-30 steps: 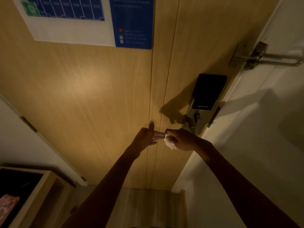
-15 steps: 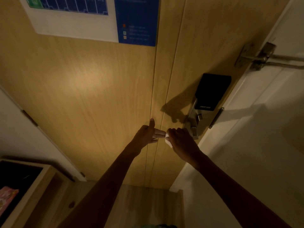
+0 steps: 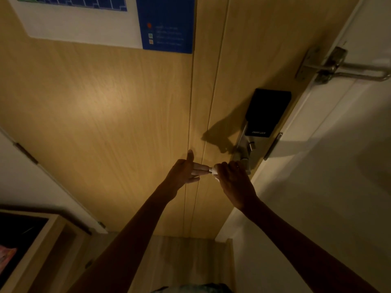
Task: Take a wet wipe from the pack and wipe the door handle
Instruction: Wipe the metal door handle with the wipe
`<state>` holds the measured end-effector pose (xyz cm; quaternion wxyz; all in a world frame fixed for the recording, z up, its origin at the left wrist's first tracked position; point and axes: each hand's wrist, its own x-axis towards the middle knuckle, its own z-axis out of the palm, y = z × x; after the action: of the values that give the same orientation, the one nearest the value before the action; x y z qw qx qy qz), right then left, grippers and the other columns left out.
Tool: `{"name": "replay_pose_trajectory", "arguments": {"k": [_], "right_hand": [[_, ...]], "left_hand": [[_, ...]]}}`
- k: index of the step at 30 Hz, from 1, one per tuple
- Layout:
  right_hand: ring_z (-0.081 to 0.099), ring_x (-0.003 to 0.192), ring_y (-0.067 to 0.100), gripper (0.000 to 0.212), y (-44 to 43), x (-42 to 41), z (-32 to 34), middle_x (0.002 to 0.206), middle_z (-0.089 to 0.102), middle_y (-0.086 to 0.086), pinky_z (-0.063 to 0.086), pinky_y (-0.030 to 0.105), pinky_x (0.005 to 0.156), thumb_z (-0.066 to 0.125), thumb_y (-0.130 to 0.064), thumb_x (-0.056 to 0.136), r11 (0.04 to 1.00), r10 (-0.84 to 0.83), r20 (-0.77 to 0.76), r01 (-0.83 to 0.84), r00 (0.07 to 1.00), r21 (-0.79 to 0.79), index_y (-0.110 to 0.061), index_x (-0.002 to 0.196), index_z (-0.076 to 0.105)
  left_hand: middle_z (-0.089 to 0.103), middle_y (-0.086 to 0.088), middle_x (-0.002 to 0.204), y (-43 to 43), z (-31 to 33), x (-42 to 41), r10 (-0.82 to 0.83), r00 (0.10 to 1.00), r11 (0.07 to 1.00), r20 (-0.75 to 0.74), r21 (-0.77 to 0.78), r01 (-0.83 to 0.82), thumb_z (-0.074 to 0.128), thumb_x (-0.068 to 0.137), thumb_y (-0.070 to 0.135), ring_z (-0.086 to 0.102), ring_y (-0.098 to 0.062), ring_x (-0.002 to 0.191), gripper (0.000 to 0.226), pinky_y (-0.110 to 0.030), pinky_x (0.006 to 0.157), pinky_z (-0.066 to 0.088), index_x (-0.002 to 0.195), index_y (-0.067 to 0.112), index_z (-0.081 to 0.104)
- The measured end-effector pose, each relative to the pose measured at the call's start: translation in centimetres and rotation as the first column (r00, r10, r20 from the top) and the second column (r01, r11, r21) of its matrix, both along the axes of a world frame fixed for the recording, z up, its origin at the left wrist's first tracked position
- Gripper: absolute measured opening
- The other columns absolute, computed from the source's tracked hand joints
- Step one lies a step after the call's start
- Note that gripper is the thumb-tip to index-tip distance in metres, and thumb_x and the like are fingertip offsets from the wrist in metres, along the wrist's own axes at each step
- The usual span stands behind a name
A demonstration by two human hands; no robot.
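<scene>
On the wooden door [image 3: 105, 123], a metal handle runs leftward from under the black smart lock panel [image 3: 267, 112]. My right hand [image 3: 232, 178] is closed over that handle with a white wet wipe [image 3: 214, 174] bunched in it; a bit of wipe shows at the knuckles. Only the handle's shiny tip [image 3: 210, 170] sticks out past the wipe. My left hand [image 3: 184, 172] is flat, thumb up, with its extended fingertips touching the tip. The rest of the handle is hidden by my right hand.
A metal swing-bar latch [image 3: 338, 68] sits above the lock at the door's edge. A white and blue notice [image 3: 105, 22] hangs on the door's upper part. White wall [image 3: 317, 187] stands to the right. A wooden cabinet [image 3: 31, 240] with a pink item [image 3: 6, 259] is at lower left.
My right wrist has turned over the handle with the wipe, and the handle's metal tip now shows. The left hand has stayed at the tip.
</scene>
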<state>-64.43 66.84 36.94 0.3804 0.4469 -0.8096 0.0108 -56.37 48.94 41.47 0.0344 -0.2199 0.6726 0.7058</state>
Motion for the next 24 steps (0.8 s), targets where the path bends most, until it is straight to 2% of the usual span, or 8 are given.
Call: {"name": "replay_pose_trajectory", "arguments": {"k": [3,6,8,11,13,15,19,24], "right_hand": [[0.060,0.074,0.021,0.018,0.2,-0.5,-0.2,0.079,0.061,0.006,0.051,0.035,0.076,0.056,-0.028,0.092,1.000,-0.007,-0.034,0.007,0.999,0.003,-0.011,0.096,0.061],[0.060,0.074,0.021,0.031,-1.1,0.0,-0.7,0.079,0.061,0.007,0.051,0.034,0.076,0.035,-0.025,0.101,1.000,0.010,0.017,-0.010,1.000,-0.029,-0.009,0.095,0.061],[0.061,0.076,0.021,0.038,-1.9,0.3,-0.7,0.080,0.062,0.006,0.052,0.034,0.078,0.028,-0.025,0.102,1.000,0.016,0.062,-0.014,0.998,-0.028,-0.009,0.096,0.062],[0.061,0.077,0.022,0.019,-0.7,-0.3,-1.0,0.081,0.062,0.007,0.052,0.035,0.078,0.048,-0.025,0.096,1.000,0.008,0.047,-0.007,0.999,-0.028,-0.010,0.099,0.060],[0.060,0.078,0.023,0.017,0.8,-1.1,-1.0,0.082,0.061,0.007,0.052,0.038,0.081,0.059,-0.026,0.091,1.000,0.009,0.032,-0.009,0.999,-0.011,-0.011,0.100,0.059],[0.059,0.077,0.022,0.016,1.0,-1.3,-1.1,0.081,0.060,0.006,0.052,0.037,0.082,0.058,-0.026,0.093,1.000,0.021,0.032,-0.020,0.999,-0.004,-0.011,0.099,0.058],[0.059,0.076,0.020,0.022,-2.0,0.0,-1.6,0.081,0.060,0.006,0.050,0.033,0.078,0.041,-0.027,0.099,0.998,0.027,0.089,-0.022,0.996,-0.056,-0.010,0.098,0.055],[0.059,0.079,0.022,0.021,0.9,-1.4,-1.5,0.084,0.060,0.007,0.051,0.038,0.085,0.063,-0.026,0.090,1.000,-0.023,0.028,0.023,0.999,0.001,-0.011,0.102,0.055]], "left_hand": [[0.077,-0.001,0.091,-0.1,0.2,-0.1,-0.013,1.000,1.000,0.004,0.014,0.013,0.016,0.095,0.060,0.071,-0.007,0.093,0.075,-0.023,0.078,0.054,0.092,0.016,0.077],[0.078,0.002,0.085,-0.4,0.0,-0.3,-0.022,1.000,0.999,0.013,0.036,0.022,0.016,0.094,0.061,0.072,-0.007,0.089,0.075,-0.023,0.075,0.054,0.081,0.020,0.078],[0.078,0.000,0.090,-0.6,-0.2,-0.3,-0.031,0.999,0.999,0.015,0.035,0.031,0.016,0.093,0.063,0.072,-0.008,0.091,0.077,-0.021,0.073,0.055,0.083,0.020,0.079],[0.078,-0.001,0.092,-0.7,-0.4,-0.3,-0.031,0.999,0.999,0.021,0.032,0.031,0.016,0.093,0.063,0.072,-0.008,0.092,0.077,-0.021,0.072,0.055,0.086,0.019,0.079],[0.078,0.000,0.092,-0.6,-0.4,-0.3,-0.025,0.999,0.999,0.024,0.031,0.024,0.016,0.093,0.063,0.072,-0.008,0.092,0.076,-0.021,0.074,0.055,0.087,0.020,0.078],[0.078,0.001,0.090,-0.5,-0.5,-0.2,-0.015,1.000,0.999,0.011,0.031,0.014,0.016,0.094,0.062,0.072,-0.006,0.090,0.074,-0.019,0.070,0.055,0.087,0.021,0.078],[0.078,0.000,0.090,-0.5,-0.5,-0.2,-0.019,1.000,1.000,0.003,0.024,0.019,0.017,0.093,0.062,0.072,-0.007,0.089,0.074,-0.016,0.064,0.055,0.087,0.020,0.078],[0.078,0.001,0.090,-0.7,-0.6,-0.4,-0.031,0.999,0.999,0.022,0.026,0.030,0.017,0.093,0.063,0.072,-0.008,0.090,0.075,-0.020,0.069,0.056,0.081,0.023,0.079]]}}
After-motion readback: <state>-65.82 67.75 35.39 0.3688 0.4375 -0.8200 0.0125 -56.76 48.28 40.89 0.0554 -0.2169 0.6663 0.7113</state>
